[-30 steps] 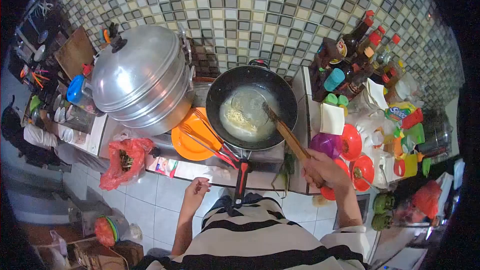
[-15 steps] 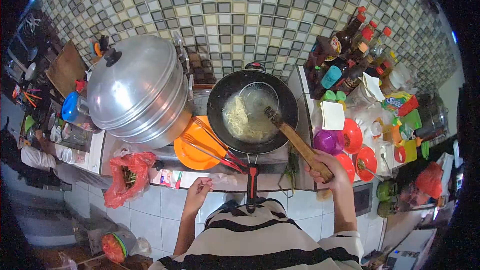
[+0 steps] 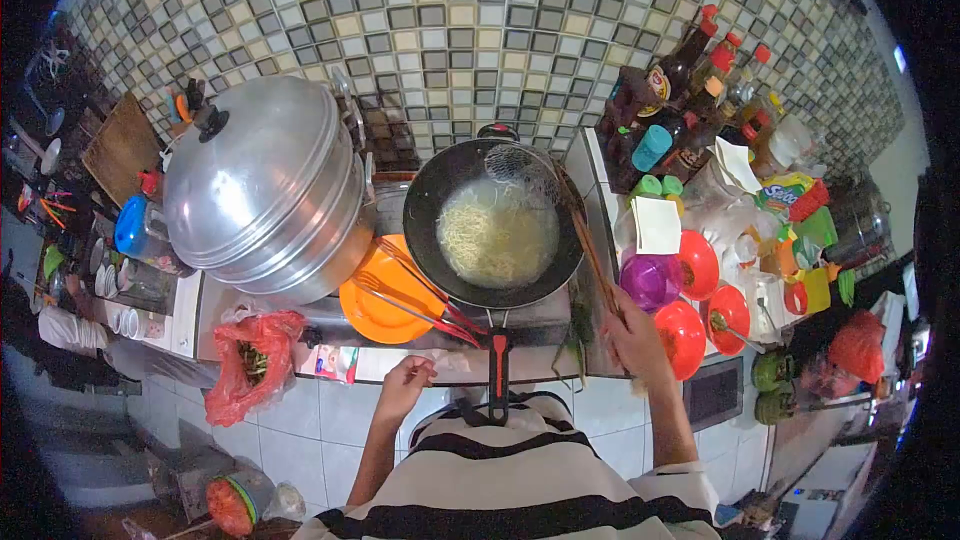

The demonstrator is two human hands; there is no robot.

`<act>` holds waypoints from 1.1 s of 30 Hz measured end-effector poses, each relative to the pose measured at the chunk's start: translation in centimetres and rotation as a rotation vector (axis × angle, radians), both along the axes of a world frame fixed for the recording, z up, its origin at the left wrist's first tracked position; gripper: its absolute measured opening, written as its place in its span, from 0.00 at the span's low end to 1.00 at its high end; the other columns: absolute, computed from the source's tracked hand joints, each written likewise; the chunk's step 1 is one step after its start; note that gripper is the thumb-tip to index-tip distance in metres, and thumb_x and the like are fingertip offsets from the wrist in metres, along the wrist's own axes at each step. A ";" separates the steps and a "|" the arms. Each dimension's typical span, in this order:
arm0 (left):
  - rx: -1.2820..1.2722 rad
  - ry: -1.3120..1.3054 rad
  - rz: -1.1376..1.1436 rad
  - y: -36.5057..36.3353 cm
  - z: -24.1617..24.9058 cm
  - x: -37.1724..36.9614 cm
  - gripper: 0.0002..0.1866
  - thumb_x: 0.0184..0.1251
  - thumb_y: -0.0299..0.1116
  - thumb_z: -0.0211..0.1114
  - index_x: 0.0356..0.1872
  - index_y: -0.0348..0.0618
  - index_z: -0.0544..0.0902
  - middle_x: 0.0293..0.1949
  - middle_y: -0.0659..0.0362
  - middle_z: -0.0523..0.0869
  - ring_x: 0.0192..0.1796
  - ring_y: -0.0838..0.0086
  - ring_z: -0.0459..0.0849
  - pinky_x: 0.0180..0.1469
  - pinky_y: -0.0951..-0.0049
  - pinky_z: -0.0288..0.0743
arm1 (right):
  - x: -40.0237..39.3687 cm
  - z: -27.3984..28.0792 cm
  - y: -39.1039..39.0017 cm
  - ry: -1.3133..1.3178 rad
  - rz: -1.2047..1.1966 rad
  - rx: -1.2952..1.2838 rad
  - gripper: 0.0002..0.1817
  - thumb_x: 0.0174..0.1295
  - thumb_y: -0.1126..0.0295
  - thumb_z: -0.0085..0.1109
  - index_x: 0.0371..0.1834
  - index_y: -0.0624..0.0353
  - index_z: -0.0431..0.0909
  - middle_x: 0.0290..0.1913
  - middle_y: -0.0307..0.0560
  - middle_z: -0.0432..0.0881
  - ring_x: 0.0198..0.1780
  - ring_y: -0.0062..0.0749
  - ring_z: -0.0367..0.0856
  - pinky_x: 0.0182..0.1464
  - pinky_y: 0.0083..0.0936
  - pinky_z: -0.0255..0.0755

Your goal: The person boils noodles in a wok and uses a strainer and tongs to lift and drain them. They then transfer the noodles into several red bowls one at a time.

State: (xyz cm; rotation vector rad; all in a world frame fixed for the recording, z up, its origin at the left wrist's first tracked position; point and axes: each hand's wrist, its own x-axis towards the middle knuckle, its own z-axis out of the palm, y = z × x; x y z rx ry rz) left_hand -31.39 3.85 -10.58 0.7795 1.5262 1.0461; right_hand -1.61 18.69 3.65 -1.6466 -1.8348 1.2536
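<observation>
By wok (image 3: 495, 230), right hand (image 3: 632, 338) gripping skimmer (image 3: 590, 255)

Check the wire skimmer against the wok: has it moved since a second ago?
Yes. The skimmer has gone from mid-wok, among the noodles, to the far right rim of the wok, lifted clear. The right hand holds its wooden handle.

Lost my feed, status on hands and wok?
Right hand grips strainer handle, mesh at wok rim. Left hand empty, off wok handle. Noodles in wok.
</observation>
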 end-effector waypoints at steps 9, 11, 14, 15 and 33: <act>-0.086 0.126 -0.352 -0.2 -10.8 4.3 0.11 0.62 0.36 0.56 0.36 0.38 0.77 0.29 0.57 0.81 0.32 0.74 0.80 0.35 0.74 0.74 | -1.3 -5.0 0.8 -0.003 0.024 0.189 0.26 0.58 0.69 0.44 0.62 0.58 0.57 0.30 0.61 0.76 0.31 0.46 0.78 0.39 0.33 0.70; 0.038 0.259 -0.431 0.2 -12.1 5.3 0.11 0.61 0.37 0.57 0.36 0.39 0.77 0.29 0.57 0.82 0.32 0.73 0.80 0.35 0.72 0.74 | -1.0 -6.1 1.0 -0.003 0.043 0.137 0.26 0.59 0.69 0.45 0.63 0.58 0.56 0.29 0.59 0.77 0.29 0.42 0.78 0.35 0.32 0.71; 0.130 0.300 -0.480 0.6 -12.6 6.0 0.11 0.60 0.38 0.57 0.36 0.40 0.77 0.29 0.55 0.82 0.33 0.69 0.81 0.37 0.70 0.73 | -0.7 -5.6 0.6 0.044 0.071 -0.041 0.26 0.60 0.69 0.44 0.63 0.57 0.56 0.28 0.54 0.76 0.24 0.33 0.77 0.26 0.28 0.70; 0.135 0.293 -0.468 0.7 -12.6 6.1 0.12 0.60 0.38 0.57 0.36 0.40 0.77 0.30 0.54 0.82 0.34 0.68 0.81 0.37 0.69 0.73 | -0.6 -5.0 0.3 0.090 0.077 -0.165 0.25 0.61 0.69 0.43 0.63 0.57 0.55 0.27 0.50 0.75 0.21 0.28 0.75 0.21 0.26 0.69; -0.030 -0.056 -0.275 -1.3 -3.9 3.5 0.13 0.65 0.38 0.53 0.38 0.36 0.75 0.31 0.59 0.79 0.34 0.78 0.77 0.38 0.78 0.73 | 2.7 -0.1 0.5 0.913 -0.086 -0.832 0.22 0.60 0.66 0.46 0.57 0.60 0.58 0.30 0.52 0.73 0.19 0.23 0.68 0.14 0.14 0.61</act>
